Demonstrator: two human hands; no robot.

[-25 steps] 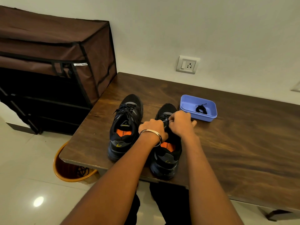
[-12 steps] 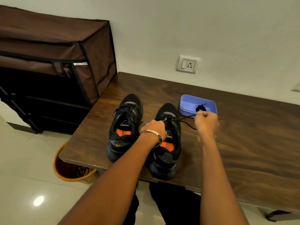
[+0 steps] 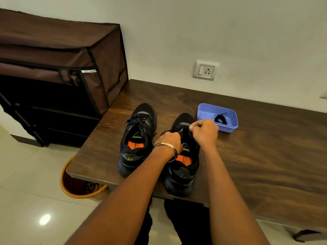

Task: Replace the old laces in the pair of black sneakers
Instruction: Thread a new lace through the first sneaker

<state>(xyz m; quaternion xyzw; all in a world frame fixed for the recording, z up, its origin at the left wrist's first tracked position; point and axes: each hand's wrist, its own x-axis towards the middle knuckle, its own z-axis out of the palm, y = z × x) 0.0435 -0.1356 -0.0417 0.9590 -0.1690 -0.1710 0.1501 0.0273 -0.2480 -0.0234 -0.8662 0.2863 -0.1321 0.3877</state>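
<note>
Dark wooden tabletop (image 3: 256, 156) against white wall, brown fabric shoe rack (image 3: 58, 68) leftward. Right black mesh sneaker (image 3: 182, 167), toe pointing away, under both hands. Left hand (image 3: 169, 141) curled on its eyelets; right hand (image 3: 205, 130) apparently pinching thin black lace (image 3: 165, 132), nearer the blue plastic tray (image 3: 228, 127) holding coiled spare lace (image 3: 220, 119). Left black sneaker (image 3: 137, 138) just beside, laced.

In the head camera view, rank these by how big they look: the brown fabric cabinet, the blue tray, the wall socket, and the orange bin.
1. brown fabric cabinet
2. orange bin, though the table hides part of it
3. blue tray
4. wall socket; it sits farther back, so its true size is unsure
</note>
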